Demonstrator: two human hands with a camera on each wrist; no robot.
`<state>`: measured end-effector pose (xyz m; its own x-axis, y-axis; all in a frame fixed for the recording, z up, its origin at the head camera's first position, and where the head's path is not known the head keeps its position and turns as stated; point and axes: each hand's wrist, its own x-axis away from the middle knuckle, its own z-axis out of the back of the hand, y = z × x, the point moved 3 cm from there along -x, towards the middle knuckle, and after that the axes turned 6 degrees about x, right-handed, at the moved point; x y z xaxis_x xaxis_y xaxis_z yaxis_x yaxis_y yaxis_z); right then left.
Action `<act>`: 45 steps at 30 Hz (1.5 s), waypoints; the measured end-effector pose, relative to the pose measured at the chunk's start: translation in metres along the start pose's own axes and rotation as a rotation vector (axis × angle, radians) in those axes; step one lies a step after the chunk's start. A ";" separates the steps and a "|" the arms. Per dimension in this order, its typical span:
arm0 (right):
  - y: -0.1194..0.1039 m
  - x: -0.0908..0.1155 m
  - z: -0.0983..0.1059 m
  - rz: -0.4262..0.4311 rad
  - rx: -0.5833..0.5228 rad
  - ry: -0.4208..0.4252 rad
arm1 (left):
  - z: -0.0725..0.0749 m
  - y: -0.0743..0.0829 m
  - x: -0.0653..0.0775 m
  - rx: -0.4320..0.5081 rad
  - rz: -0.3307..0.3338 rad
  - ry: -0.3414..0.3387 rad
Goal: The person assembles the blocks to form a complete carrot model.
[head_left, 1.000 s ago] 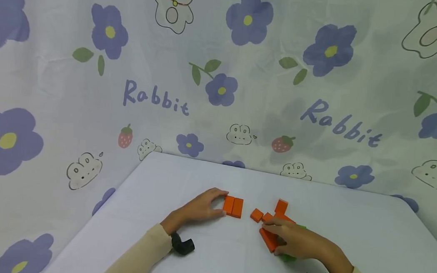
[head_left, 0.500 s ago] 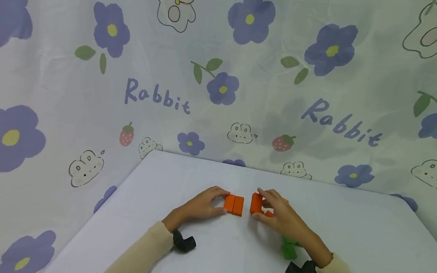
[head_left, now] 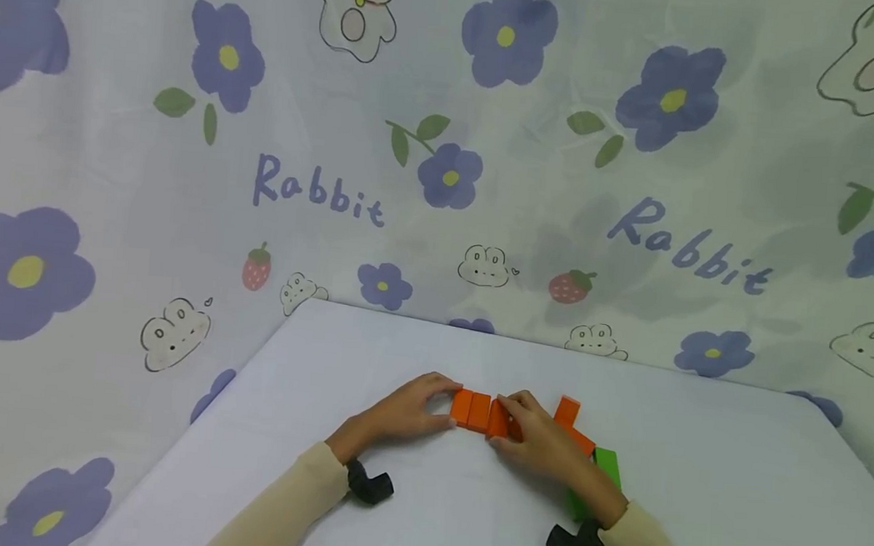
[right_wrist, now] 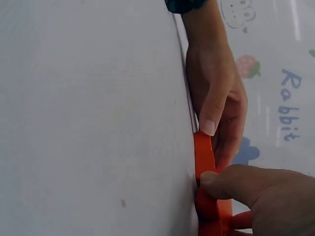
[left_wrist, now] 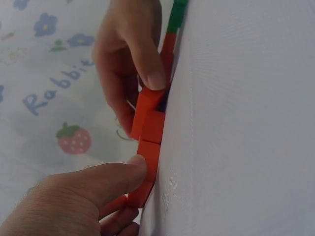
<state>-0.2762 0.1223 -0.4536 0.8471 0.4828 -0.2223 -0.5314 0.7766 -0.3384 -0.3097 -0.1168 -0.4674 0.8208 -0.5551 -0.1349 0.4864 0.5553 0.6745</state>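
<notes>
Two orange blocks lie side by side on the table in the head view. My left hand pinches the ends of the left one between thumb and fingers; in the left wrist view its thumb presses along the orange side. My right hand pinches another orange block by its two ends, tilted right against the pair's right side. In the left wrist view this tilted block leans at the end of the row. The right palm hides part of the blocks behind it.
Right of the right hand lie more orange blocks and several green blocks, partly under the right forearm. The white table runs back to a curtain printed with flowers and rabbits. Each wrist wears a black camera mount.
My right hand took an orange block from the cluster on the right and carried it left to the pair, uncovering the green blocks. The left hand kept its hold on the left block.
</notes>
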 end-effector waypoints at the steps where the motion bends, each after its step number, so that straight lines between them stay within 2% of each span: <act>1: -0.001 -0.001 -0.002 0.007 0.006 0.003 | 0.002 -0.001 0.001 0.000 0.004 0.002; 5: -0.006 -0.004 -0.007 0.042 0.027 0.020 | 0.007 -0.003 0.007 0.020 0.002 0.005; 8: -0.005 -0.003 -0.008 0.048 0.028 0.029 | 0.005 -0.004 0.008 0.028 -0.001 -0.011; 13: -0.001 -0.001 -0.004 0.023 0.034 0.041 | 0.000 -0.003 0.004 0.027 -0.008 -0.019; 21: 0.004 -0.002 0.004 -0.012 0.050 0.032 | 0.001 0.003 -0.005 0.027 -0.009 -0.013; 33: 0.004 0.000 -0.001 -0.001 0.042 0.021 | 0.000 -0.001 -0.002 0.029 0.004 -0.021; 39: 0.003 0.000 0.012 0.007 0.010 -0.027 | 0.001 -0.003 0.000 0.031 0.025 -0.023; 45: 0.007 0.010 0.031 -0.009 0.063 0.027 | 0.001 -0.005 -0.001 0.035 0.017 -0.028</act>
<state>-0.2710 0.1454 -0.4301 0.8506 0.4654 -0.2446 -0.5217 0.8051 -0.2822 -0.3130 -0.1199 -0.4699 0.8197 -0.5633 -0.1034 0.4617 0.5432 0.7013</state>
